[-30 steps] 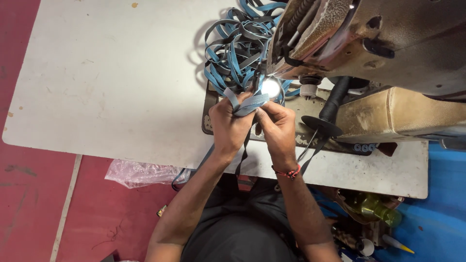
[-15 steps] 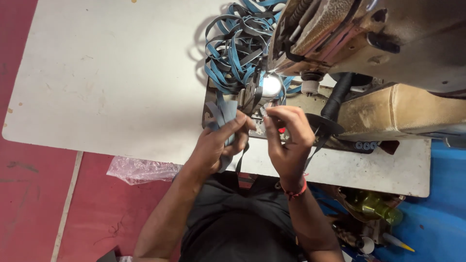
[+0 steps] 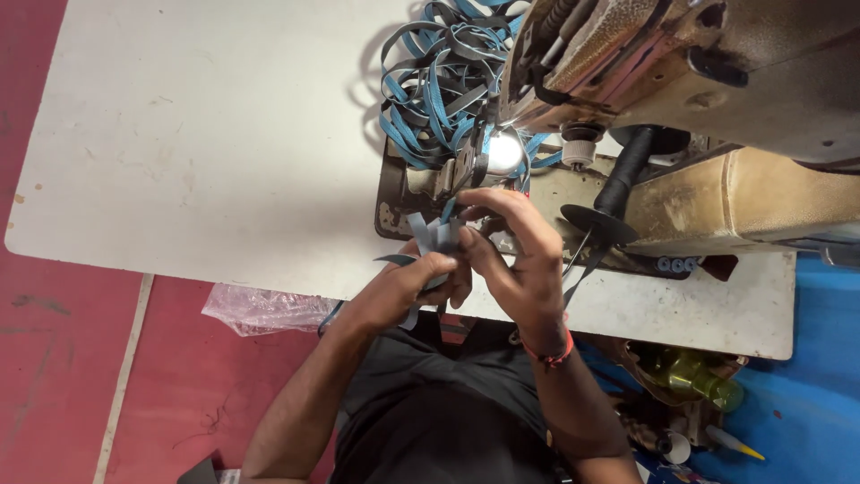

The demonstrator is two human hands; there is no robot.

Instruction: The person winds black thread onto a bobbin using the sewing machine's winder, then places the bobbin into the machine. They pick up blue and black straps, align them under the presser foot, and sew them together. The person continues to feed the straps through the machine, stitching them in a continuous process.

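My left hand [image 3: 405,289] grips a bundle of grey-blue fabric straps [image 3: 432,238] near the front edge of the white table [image 3: 206,134]. Close beside it, my right hand [image 3: 512,255] pinches the same straps from the right, fingers curled around them. A red band sits on my right wrist. Just beyond my hands is the sewing machine's needle area, lit by a bright small lamp [image 3: 503,151]. A tangled heap of blue and grey straps [image 3: 439,81] lies behind the needle.
The worn beige sewing machine [image 3: 699,81] fills the upper right, with a black thread cone [image 3: 623,170] on its bed. A crumpled clear plastic bag [image 3: 264,309] hangs below the table edge. Bottles and clutter [image 3: 690,376] sit at the lower right on a blue surface.
Both hands have drawn back from the needle toward the table's front edge, taking the straps with them. The left hand has dropped lower and closed on the bundle.
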